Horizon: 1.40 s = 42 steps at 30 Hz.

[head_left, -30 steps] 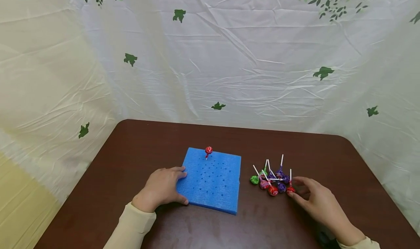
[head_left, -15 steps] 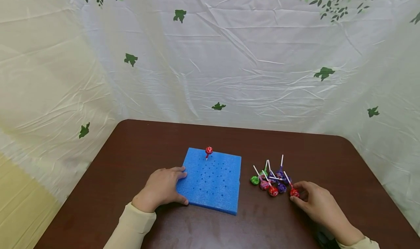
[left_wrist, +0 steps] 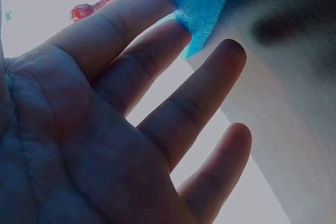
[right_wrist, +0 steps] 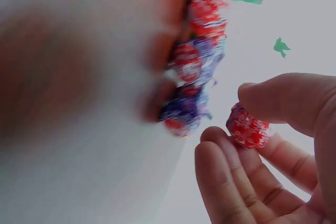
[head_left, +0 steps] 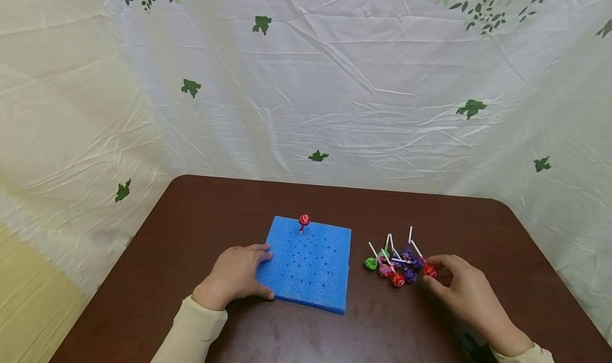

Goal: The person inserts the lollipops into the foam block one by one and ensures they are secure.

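Observation:
A blue foam board dotted with small holes lies on the table. My left hand rests against its left side, the thumb at the near corner. The left wrist view shows this hand's fingers long and fairly straight, with the tips of two at the foam. One red lollipop stands in the board's far edge, head up. My right hand pinches another red lollipop by its wrapped head, between thumb and fingers; its white stick tilts up and left in the head view.
Just left of my right hand lies a heap of wrapped lollipops, among them a green lollipop, a pink lollipop and a purple lollipop. Several sticks point upward. Behind the brown table hangs a white leaf-printed curtain.
The pinched red lollipop came slightly right and nearer, away from the heap, its stick tipping left, then rose a little with my right hand. My left hand and the board stay put.

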Each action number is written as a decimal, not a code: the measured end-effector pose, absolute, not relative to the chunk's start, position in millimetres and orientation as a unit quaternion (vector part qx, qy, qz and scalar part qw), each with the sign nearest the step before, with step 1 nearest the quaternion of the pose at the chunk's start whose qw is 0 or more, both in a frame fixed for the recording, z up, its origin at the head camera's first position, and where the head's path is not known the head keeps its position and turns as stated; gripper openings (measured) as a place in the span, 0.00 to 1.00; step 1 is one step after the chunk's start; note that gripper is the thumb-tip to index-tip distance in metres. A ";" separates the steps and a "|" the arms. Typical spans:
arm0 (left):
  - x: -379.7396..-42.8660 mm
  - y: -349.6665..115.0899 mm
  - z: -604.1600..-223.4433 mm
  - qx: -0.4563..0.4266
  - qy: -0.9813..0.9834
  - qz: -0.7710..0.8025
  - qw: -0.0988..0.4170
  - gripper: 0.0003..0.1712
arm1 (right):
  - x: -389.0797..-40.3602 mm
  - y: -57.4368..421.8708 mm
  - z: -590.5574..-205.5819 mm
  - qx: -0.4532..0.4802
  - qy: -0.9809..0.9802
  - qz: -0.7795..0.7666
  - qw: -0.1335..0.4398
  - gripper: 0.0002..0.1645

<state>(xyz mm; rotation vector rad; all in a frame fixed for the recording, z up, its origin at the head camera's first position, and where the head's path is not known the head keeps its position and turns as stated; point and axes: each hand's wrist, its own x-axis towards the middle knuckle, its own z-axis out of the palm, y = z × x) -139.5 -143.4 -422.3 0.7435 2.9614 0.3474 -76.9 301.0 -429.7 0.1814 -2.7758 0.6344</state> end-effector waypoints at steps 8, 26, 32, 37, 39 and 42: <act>-139.2 -144.3 -422.9 0.240 0.963 0.115 0.036 0.49 | -86.3 280.4 -415.5 0.123 -0.931 0.263 0.222 0.22; -139.5 -145.8 -423.1 0.235 0.965 0.113 0.035 0.48 | -107.6 218.0 -379.7 0.202 -0.896 0.321 0.232 0.26; -140.2 -145.4 -422.9 0.236 0.964 0.118 0.039 0.49 | -115.7 193.6 -371.1 0.225 -0.885 0.349 0.211 0.26; -140.8 -144.4 -422.0 0.237 0.964 0.117 0.043 0.49 | -123.7 174.4 -369.4 0.237 -0.879 0.371 0.184 0.25; -140.8 -144.0 -421.7 0.237 0.964 0.115 0.043 0.49 | -127.4 167.5 -369.8 0.238 -0.879 0.375 0.172 0.24; -140.7 -143.1 -421.6 0.239 0.963 0.115 0.043 0.49 | -133.2 158.4 -370.9 0.237 -0.880 0.380 0.158 0.23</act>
